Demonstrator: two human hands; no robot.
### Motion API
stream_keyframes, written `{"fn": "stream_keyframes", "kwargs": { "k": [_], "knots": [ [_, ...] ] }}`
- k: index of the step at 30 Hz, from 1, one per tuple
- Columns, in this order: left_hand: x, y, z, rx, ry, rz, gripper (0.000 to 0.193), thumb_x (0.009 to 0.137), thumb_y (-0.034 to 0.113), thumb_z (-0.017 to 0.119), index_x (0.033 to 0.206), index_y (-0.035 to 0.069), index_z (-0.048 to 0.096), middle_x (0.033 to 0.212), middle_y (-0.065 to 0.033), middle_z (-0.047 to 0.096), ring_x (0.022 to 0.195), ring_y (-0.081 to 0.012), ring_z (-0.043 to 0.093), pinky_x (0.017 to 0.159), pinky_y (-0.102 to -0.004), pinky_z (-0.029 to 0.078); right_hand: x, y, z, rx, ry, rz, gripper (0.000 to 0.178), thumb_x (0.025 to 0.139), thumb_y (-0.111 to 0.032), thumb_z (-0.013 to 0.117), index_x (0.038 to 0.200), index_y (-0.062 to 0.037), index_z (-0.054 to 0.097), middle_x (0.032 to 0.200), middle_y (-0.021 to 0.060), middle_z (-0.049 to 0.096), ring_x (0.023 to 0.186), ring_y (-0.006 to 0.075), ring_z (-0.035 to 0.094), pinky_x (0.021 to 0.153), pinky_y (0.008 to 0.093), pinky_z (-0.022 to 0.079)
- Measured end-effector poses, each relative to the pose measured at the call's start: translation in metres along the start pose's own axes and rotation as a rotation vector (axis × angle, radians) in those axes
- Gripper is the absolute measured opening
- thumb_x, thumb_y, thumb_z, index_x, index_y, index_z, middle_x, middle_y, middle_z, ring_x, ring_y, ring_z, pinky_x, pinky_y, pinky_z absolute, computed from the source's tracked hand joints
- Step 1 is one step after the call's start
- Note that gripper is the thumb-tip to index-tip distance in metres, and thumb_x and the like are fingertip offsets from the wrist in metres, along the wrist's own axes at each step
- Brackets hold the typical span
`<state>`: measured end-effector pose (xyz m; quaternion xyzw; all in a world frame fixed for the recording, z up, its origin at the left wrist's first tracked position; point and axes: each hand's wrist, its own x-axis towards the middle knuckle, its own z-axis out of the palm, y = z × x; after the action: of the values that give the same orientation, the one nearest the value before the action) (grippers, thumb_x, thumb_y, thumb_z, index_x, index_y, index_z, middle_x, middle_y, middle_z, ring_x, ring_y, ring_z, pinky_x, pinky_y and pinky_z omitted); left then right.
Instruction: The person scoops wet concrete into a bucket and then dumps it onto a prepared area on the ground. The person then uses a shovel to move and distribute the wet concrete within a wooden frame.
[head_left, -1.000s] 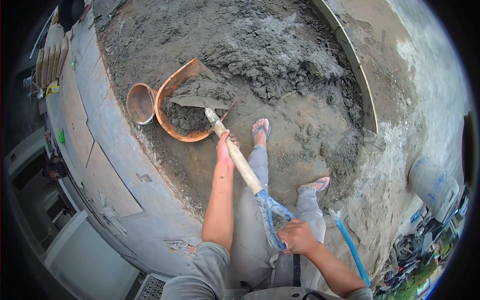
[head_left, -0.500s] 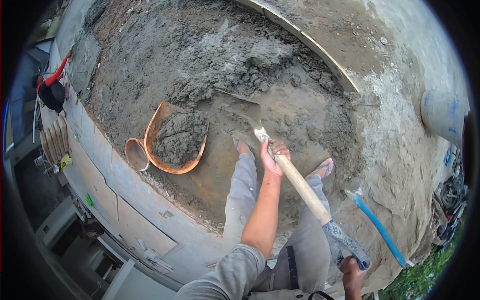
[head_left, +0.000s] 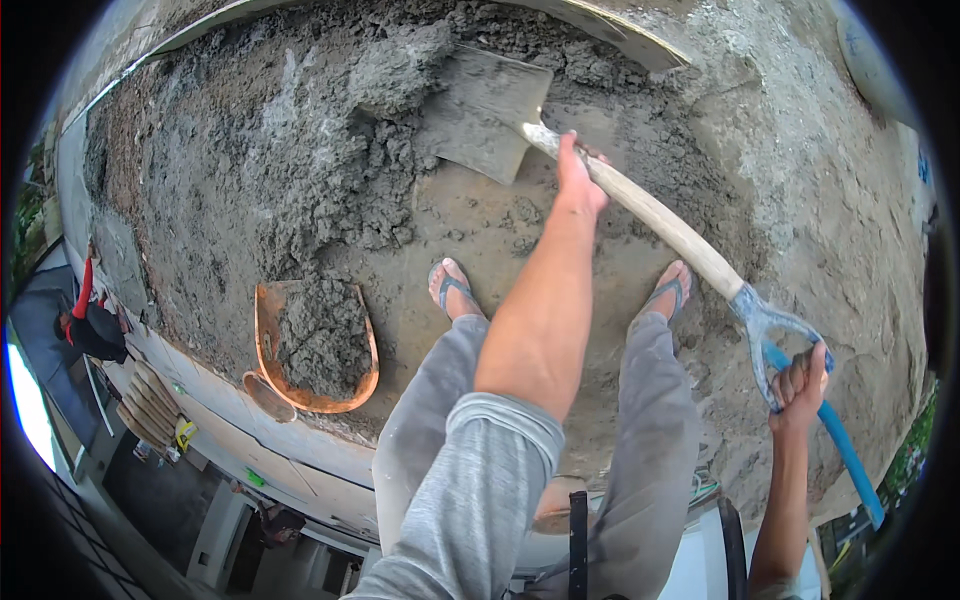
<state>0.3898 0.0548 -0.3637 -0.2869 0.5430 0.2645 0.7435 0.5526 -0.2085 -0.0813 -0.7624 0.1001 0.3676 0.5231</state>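
Note:
A shovel (head_left: 655, 215) with a pale wooden shaft lies across my front, held in both hands. My left hand (head_left: 582, 175) is closed around the lower shaft, just above the blade's socket. My right hand (head_left: 800, 385) grips the worn blue D-shaped handle. The flat metal blade (head_left: 482, 115) rests at the edge of a heap of wet grey mortar (head_left: 370, 150), with a thin smear on its face. To the left, a tilted orange scoop-shaped container (head_left: 262, 335) is filled with mortar. A round ring-shaped rim (head_left: 268, 398) shows beside it, partly covered.
My sandalled feet stand apart on the wet floor (head_left: 540, 300). A curved board (head_left: 630, 40) edges the far side. A blue pipe (head_left: 845, 460) lies at right, near a large cylinder (head_left: 880, 65). At far left, a person in red sleeves (head_left: 92, 325) bends down near stacked sacks (head_left: 150, 410).
The shovel blade has moved forward, away from the orange container and against the mortar heap, and now shows its face. My arms reach further out. The whole view has shifted.

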Motion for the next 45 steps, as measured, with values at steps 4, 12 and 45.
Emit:
{"fn": "stream_keyframes", "kwargs": {
  "k": [4,12,45],
  "knots": [
    [0.041,0.099,-0.008,0.147,0.001,0.255,0.02,0.08,0.024,0.056,0.072,0.013,0.041,0.064,-0.0013,0.042,0.057,-0.0154,0.045,0.054,-0.0283,0.046,0.077,0.101,0.06,-0.043,-0.018,0.002,0.045,0.092,-0.04,0.053,0.059,-0.0162,0.033,0.043,-0.0065,0.024,0.031,0.0054,0.022,0.031,0.0232,0.02],
    [0.004,0.077,-0.053,0.23,0.088,0.248,0.023,0.08,0.026,0.057,0.07,0.013,0.041,0.061,-0.0002,0.043,0.053,-0.0137,0.044,0.051,-0.0282,0.044,0.026,0.171,0.01,0.065,0.131,0.069,0.037,0.091,-0.037,0.055,0.067,-0.0151,0.037,0.044,-0.0057,0.027,0.033,0.006,0.024,0.033,0.0225,0.02],
    [-0.536,0.263,-0.291,-0.283,0.083,0.538,0.021,0.077,0.017,0.063,0.086,0.007,0.047,0.063,-0.0032,0.047,0.046,-0.0158,0.048,0.041,-0.0299,0.044,-0.494,-0.074,0.26,-1.022,-1.618,-1.584,0.018,0.065,-0.021,0.066,0.058,-0.0168,0.049,0.053,-0.0019,0.046,0.051,0.0148,0.052,0.051,0.0298,0.037]
  ]
}}
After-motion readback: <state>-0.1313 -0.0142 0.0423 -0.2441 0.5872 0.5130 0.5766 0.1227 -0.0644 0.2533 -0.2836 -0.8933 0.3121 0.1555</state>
